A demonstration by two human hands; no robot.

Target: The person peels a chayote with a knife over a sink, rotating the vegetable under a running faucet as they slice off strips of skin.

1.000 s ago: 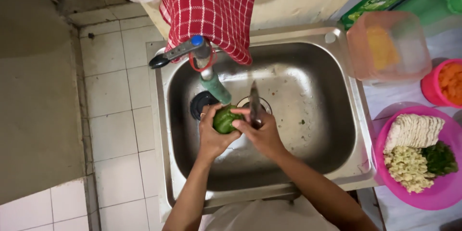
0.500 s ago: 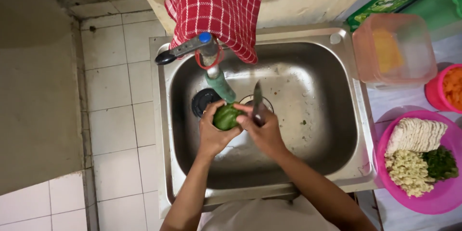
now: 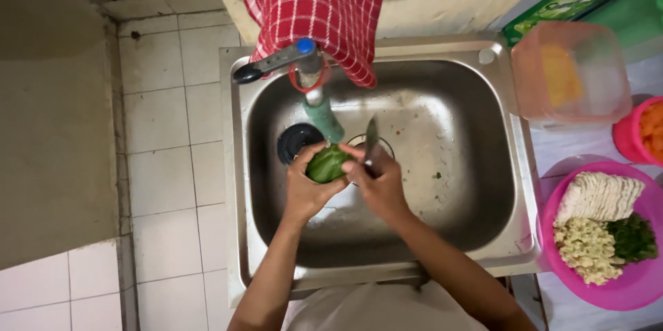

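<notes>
Over the steel sink (image 3: 483, 165), my left hand (image 3: 304, 186) cups a round green vegetable (image 3: 326, 164) just under the green spout of the tap (image 3: 323, 113). My right hand (image 3: 378, 189) grips a knife (image 3: 371, 141) whose blade points up and away from me, and its fingertips touch the vegetable's right side. Both hands meet above the sink's drain (image 3: 295, 142).
A red-and-white checked cloth (image 3: 318, 0) hangs over the sink's back edge. To the right stand a clear lidded tub (image 3: 570, 75), a pink bowl (image 3: 621, 289) of noodles and greens, and a smaller pink bowl (image 3: 642, 131). White wall tiles (image 3: 166, 138) lie left.
My hands and the vegetable have stayed under the tap with only slight shifts; the knife blade still points upward. The view has drifted a little.
</notes>
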